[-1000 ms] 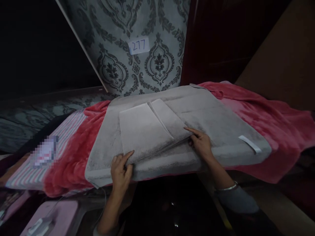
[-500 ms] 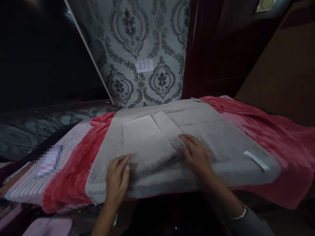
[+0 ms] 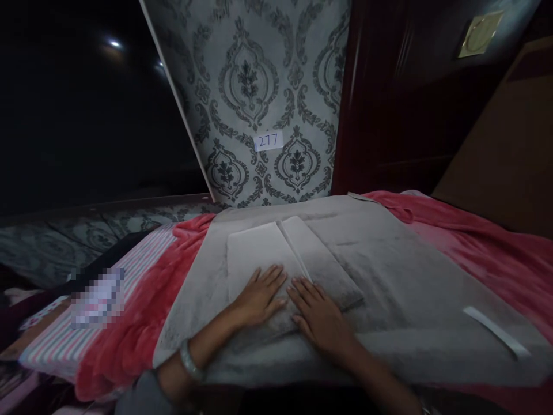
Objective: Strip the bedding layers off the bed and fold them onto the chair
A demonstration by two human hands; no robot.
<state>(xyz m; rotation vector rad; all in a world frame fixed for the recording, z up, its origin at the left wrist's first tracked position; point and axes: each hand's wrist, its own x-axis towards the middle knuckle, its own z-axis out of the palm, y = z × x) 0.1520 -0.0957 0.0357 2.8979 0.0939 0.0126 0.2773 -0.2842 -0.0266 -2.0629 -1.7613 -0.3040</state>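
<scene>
On the grey cloth, mid-surface: two flat hands over a folded piece

Folded grey piece [image 3: 253,251] lies flat near the middle of a larger grey cloth [image 3: 367,242]; both are alike in colour, and I cannot tell whether they are joined. Its upper layer shows two panels, with a slanting edge between them running toward the hands.

Left hand [image 3: 261,297]: palm down on the left panel, fingers extended and slightly spread, thumb out toward the other hand. Right hand [image 3: 322,320]: palm down just beside it, at the near end of the slanting edge, fingers straight and close together, thumb apart. Pressure – cannot be judged.

A bracelet [image 3: 189,360] circles the left wrist. On the grey cloth, well to the right, lies a pale strip [image 3: 496,332].

Red blanket [image 3: 142,317] shows along both sides of the grey cloth; striped fabric [image 3: 47,354] lies beyond it at left, bearing a pixelated item [image 3: 97,300] – unreadable. Behind: patterned wall [image 3: 248,80] with a card [image 3: 268,140] marked 277.
</scene>
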